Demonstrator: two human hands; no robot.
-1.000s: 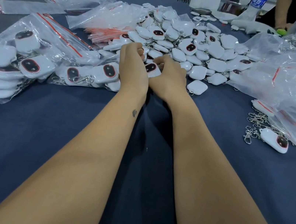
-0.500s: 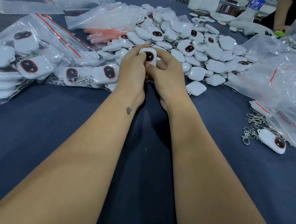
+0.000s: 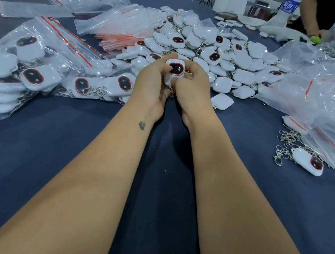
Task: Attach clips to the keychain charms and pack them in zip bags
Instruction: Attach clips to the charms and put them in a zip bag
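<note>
Head view: two hands [image 3: 174, 88], one charm [image 3: 175, 71].

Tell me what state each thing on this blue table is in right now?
White plastic keychain charm with a dark oval face: held upright, gripped by both hands.
Left hand: curled round the charm.
Right hand: pinching the charm's lower edge.
Heap of white charms: loose, unbagged.
Clear zip bag with a red strip: filled with charms.
Metal clips: loose, in a cluster.

Bare table [image 3: 34, 171] lies open nearer than the fingers [image 3: 189, 71]. Beyond them the charm heap [image 3: 217, 53] blocks; filled bags [image 3: 17, 72] crowd left, loose bags [image 3: 330, 104] right.
</note>
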